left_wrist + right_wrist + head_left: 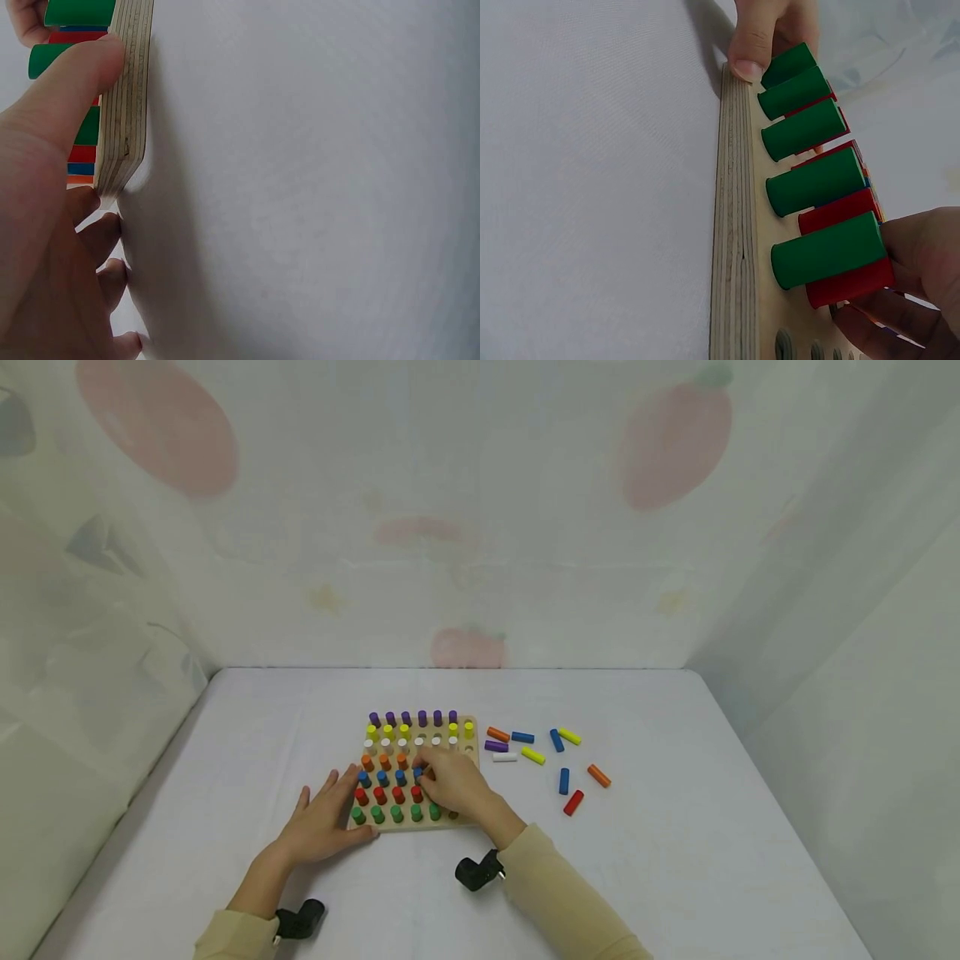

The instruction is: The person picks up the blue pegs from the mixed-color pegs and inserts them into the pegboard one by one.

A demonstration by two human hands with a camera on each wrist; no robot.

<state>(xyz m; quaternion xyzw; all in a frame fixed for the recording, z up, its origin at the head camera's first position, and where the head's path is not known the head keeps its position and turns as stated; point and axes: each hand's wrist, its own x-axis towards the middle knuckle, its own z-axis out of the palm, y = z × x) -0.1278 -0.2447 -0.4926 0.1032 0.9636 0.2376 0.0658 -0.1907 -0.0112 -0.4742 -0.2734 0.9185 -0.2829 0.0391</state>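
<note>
A wooden pegboard (pixel 468 821) holds rows of coloured pegs: purple at the back, then yellow, white, orange, blue, red and green at the front. My right hand (pixel 456 781) reaches over the board and pinches a blue peg (pixel 418 774) in the blue row; whether it sits fully in its hole is hidden. With fingers spread, my left hand (pixel 322 822) steadies the board's front left corner. Its thumb presses the front edge near a green peg (pixel 52 61), and its other fingers lie along the left side. In the right wrist view, green pegs (pixel 829 251) stand upright in the front row.
Loose pegs lie to the right of the board, among them a red peg (pixel 573 802), an orange peg (pixel 599 776), a white peg (pixel 505 757) and a purple peg (pixel 496 746). White cloth covers the table (pixel 675 860). Printed curtains (pixel 525 568) hang behind and at both sides.
</note>
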